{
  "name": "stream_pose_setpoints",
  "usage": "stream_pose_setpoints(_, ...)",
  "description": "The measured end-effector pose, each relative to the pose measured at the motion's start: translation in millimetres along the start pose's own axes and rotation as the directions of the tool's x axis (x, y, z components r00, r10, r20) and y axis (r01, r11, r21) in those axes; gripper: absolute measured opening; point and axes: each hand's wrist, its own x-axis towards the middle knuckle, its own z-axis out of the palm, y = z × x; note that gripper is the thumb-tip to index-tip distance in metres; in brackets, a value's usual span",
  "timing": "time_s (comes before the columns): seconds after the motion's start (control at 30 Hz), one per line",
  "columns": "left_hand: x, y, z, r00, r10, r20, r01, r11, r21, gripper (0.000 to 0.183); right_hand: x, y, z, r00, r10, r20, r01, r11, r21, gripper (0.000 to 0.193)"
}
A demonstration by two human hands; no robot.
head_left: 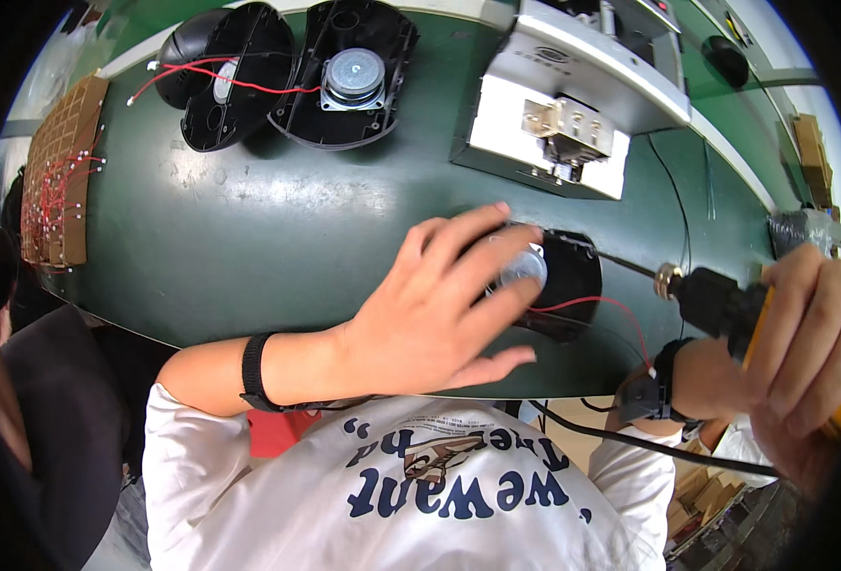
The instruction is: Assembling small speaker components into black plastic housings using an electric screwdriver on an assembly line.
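Observation:
My left hand (439, 305) is spread over a black plastic speaker housing half (574, 278) on the green table, its fingers apart and slightly blurred. Under those fingers, partly hidden, is a round silver speaker driver (523, 270) seated in the housing. From it a red wire (599, 299) loops over the housing's right side. My right hand (801, 352) is wrapped around a black and yellow electric screwdriver (711, 303) with a brass-coloured collar. Its long thin bit points left, with the tip at the housing's upper right edge; whether it touches a screw cannot be made out.
A metal screw feeder (492, 128) stands beyond the housing. At the far left lie more black speaker housings (292, 76), one with a driver and red wire. A cardboard tray (49, 190) holds red wires at the left edge. A black cable (668, 452) trails below my right wrist.

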Motion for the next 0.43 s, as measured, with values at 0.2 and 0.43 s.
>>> stream_pose_setpoints(0.2, 8, 2, 5, 0.987, -0.125, -0.106, 0.118, 0.991, -0.071, 0.052, 31, -32, 31, 0.992, 0.097, -0.08, -0.105, 0.988, -0.11, 0.027)
stream_pose_setpoints(0.43, 18, 5, 7, 0.995, -0.06, -0.077, 0.05, 0.99, -0.131, 0.054, -8, -71, 75, 0.981, 0.173, -0.089, -0.181, 0.979, -0.098, 0.026)
